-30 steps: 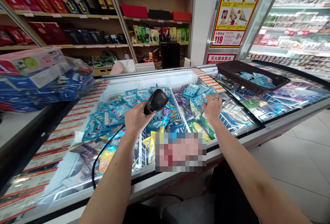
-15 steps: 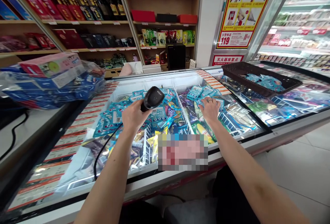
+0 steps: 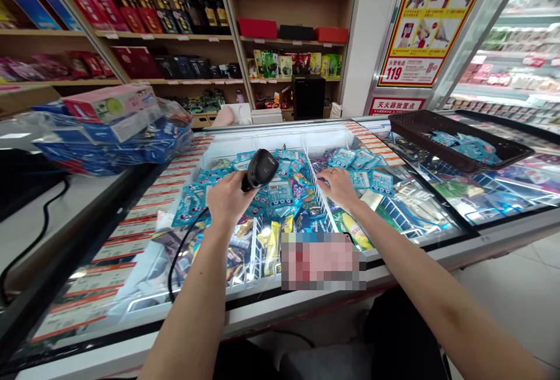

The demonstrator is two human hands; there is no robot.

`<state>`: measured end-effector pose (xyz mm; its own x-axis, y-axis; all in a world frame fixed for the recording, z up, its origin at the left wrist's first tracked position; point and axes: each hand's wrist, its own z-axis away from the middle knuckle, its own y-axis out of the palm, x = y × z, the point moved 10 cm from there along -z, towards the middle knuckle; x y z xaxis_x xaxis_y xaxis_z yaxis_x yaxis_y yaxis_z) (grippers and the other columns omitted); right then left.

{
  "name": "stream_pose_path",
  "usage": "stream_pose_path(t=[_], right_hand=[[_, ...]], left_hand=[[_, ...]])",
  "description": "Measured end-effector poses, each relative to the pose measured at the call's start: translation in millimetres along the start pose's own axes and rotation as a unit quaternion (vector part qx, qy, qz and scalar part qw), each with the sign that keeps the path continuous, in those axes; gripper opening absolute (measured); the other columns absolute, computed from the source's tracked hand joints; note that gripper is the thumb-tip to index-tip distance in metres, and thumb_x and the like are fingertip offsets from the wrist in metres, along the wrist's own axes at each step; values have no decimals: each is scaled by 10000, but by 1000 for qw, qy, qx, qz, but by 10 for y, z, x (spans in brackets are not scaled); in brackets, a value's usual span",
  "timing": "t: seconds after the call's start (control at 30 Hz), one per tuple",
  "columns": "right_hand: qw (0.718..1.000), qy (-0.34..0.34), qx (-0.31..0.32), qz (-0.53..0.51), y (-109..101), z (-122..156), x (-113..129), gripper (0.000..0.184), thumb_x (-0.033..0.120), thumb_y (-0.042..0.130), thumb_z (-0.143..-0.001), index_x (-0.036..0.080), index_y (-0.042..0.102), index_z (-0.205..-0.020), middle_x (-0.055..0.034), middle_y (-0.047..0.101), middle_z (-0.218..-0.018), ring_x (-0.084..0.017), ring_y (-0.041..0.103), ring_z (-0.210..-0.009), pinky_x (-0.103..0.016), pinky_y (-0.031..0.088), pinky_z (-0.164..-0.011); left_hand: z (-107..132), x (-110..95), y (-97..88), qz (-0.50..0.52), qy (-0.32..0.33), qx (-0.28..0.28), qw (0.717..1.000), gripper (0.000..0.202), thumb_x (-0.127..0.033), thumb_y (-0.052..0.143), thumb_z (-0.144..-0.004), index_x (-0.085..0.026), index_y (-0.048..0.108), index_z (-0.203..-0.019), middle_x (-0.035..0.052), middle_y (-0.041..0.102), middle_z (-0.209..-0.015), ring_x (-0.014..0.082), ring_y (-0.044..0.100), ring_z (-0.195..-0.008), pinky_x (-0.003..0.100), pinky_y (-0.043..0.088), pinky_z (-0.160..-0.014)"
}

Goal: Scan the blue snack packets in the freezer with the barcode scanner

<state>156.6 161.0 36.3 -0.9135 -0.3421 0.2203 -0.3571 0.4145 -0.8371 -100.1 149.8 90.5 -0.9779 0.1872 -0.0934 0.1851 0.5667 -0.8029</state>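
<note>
My left hand is wrapped round the handle of a black barcode scanner, its head pointing up and away over the chest freezer. A black cord runs down from it. Beneath lie many blue snack packets in a wire-divided compartment. My right hand hovers by the white wire divider, fingers loosely bent and apart, with nothing visible in them. To its right more blue packets rest on the other frozen goods.
On the right, a brown plastic basket holds several blue packets. Plastic-wrapped blue bundles with a pink box stand at left. A blurred-out rectangular item lies at the freezer's front edge. Stocked shelves stand behind.
My right hand has moved left, from the blue packets in the right section to the divider. My left hand still holds the scanner. The view has shifted slightly left.
</note>
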Motion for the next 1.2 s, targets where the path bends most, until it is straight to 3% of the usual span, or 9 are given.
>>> stream_pose_path(t=[0.17, 0.3, 0.43, 0.6, 0.77, 0.87, 1.0, 1.1, 1.2], right_hand=[[993, -62, 69, -71, 323, -125, 279, 412, 496, 369, -880, 248, 572, -1139, -36, 588, -1106, -191, 505, -998, -329, 345, -899], [992, -47, 107, -56, 450, -172, 326, 570, 646, 405, -789, 303, 494, -1236, -54, 523, -1178, -249, 447, -1076, -397, 330, -923], [983, -60, 156, -83, 542, -211, 464, 664, 700, 414, -744, 353, 389, -1310, -56, 480, -1210, -263, 403, -1119, -415, 330, -922], [980, -44, 157, -115, 579, -243, 543, 680, 711, 549, -634, 333, 504, -1197, -59, 473, -1181, -268, 401, -1106, -435, 324, -916], [963, 5, 161, -217, 532, -205, 366, 600, 608, 650, -609, 230, 530, -1059, -64, 522, -1082, -233, 470, -1031, -388, 390, -853], [936, 40, 163, -311, 507, -160, 198, 503, 529, 660, -635, 222, 507, -1002, -47, 558, -991, -199, 534, -891, -358, 440, -749], [893, 99, 136, -418, 503, -71, -48, 450, 483, 666, -633, 225, 452, -934, 20, 555, -710, -168, 551, -669, -330, 452, -618], [857, 138, 97, -487, 490, 3, -190, 439, 469, 651, -644, 235, 409, -926, 60, 518, -628, -160, 557, -615, -315, 455, -588], [847, 152, 84, -503, 480, 42, -247, 439, 459, 648, -643, 237, 403, -931, 68, 527, -626, -167, 579, -619, -312, 459, -587]], left_hand=[[36, 39, 14, -6, 17, 5, 1000, 352, -464, 499, -763, -237, 604, -1010, 38, 660, -978, 233, 600, -860, 269, 301, -559], [50, 22, 34, -11, 31, 24, 999, 336, -460, 507, -759, -238, 608, -989, 37, 662, -958, 227, 601, -826, 269, 285, -540], [57, -5, 49, -16, 42, 38, 998, 340, -461, 500, -765, -240, 606, -1000, 44, 659, -937, 227, 595, -811, 266, 284, -534], [95, -49, 103, -16, 55, 54, 997, 330, -440, 495, -768, -238, 603, -1006, 53, 651, -942, 227, 586, -841, 268, 323, -565], [98, -182, 136, -9, 74, 76, 994, 328, -418, 492, -768, -241, 596, -1025, 58, 648, -960, 230, 583, -894, 271, 359, -600], [62, -260, 143, -8, 82, 100, 992, 314, -449, 500, -759, -251, 604, -979, 41, 655, -940, 228, 597, -854, 268, 364, -590], [-18, -310, 195, -14, 57, 143, 988, 356, -525, 508, -736, -247, 620, -929, 48, 665, -879, 236, 607, -806, 270, 374, -597], [-78, -399, 240, 2, 35, 152, 988, 409, -557, 499, -730, -245, 620, -966, 62, 667, -879, 241, 607, -802, 278, 384, -609], [-107, -520, 286, 28, 27, 150, 988, 433, -572, 477, -738, -245, 620, -984, 65, 669, -864, 237, 607, -790, 271, 375, -581]])
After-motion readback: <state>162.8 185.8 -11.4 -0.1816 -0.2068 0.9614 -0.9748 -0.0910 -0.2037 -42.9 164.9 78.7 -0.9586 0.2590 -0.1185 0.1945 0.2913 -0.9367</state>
